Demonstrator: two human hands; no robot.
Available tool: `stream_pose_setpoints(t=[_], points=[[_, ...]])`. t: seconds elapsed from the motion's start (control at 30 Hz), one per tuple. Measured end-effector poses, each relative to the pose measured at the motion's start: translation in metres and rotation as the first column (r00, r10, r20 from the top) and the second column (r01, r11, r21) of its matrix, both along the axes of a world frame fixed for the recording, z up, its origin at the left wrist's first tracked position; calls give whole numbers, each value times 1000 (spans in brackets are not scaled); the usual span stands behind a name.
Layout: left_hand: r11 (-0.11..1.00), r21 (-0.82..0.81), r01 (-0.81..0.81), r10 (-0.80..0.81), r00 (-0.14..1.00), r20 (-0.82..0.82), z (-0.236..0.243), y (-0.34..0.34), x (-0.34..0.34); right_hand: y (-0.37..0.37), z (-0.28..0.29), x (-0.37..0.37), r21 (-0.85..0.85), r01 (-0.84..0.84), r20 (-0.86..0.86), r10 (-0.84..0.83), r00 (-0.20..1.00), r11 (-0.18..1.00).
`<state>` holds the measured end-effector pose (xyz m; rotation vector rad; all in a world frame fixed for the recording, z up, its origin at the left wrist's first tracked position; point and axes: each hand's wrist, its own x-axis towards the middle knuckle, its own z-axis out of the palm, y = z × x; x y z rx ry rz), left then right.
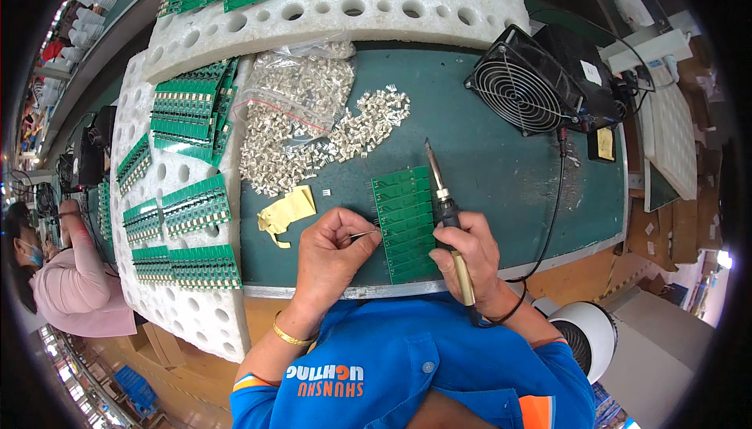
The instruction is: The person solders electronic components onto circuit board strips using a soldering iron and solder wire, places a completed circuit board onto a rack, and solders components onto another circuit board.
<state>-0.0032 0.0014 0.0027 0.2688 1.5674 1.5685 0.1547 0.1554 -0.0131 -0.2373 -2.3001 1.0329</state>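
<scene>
My right hand (470,255) is wrapped round a soldering iron (446,211), whose dark tip points up and away from me. Close to its left lies a green circuit board panel (403,225), flat on the table, with thin pins along its left edge. The fingers of my left hand (338,242) pinch a thin silvery piece (362,235) at that edge; whether it is wire or a tool tip I cannot make out. Beyond this hand are a crumpled yellow piece (287,211) and one small white connector (327,192).
Loose white connectors (274,164) spread beside a clear bag (301,88) of more. Foam boards (182,307) carry several green circuit boards (196,206) at left and far side. A black fan (521,88) stands far right; the iron's cord (554,217) runs nearby. Another person (78,284) sits at left.
</scene>
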Motion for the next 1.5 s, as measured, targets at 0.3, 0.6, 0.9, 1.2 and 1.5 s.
stream_pose_setpoints(t=[0.3, 0.6, 0.9, 1.2, 1.5], points=[[999, 12, -30, 29, 995, 98, 5, -3, -2, -11, 0, -12, -29, 112, 5, -112, 994, 993], [980, -123, -153, 118, 960, -252, 3, -21, -10, -9, -1, -4, -172, 161, -41, -171, 984, 972], [942, -334, -38, -214, 698, -683, 14, -19, 7, -9, -4, -4, -237, 181, -42, -196, 980, 954], [948, -318, -10, -276, 470, -838, 3, -21, 12, -12, -6, -5, -290, 162, -83, -193, 978, 943], [947, -318, 50, -220, 823, -524, 10, -24, 9, -15, -3, -8, -430, 114, -105, -175, 979, 896]])
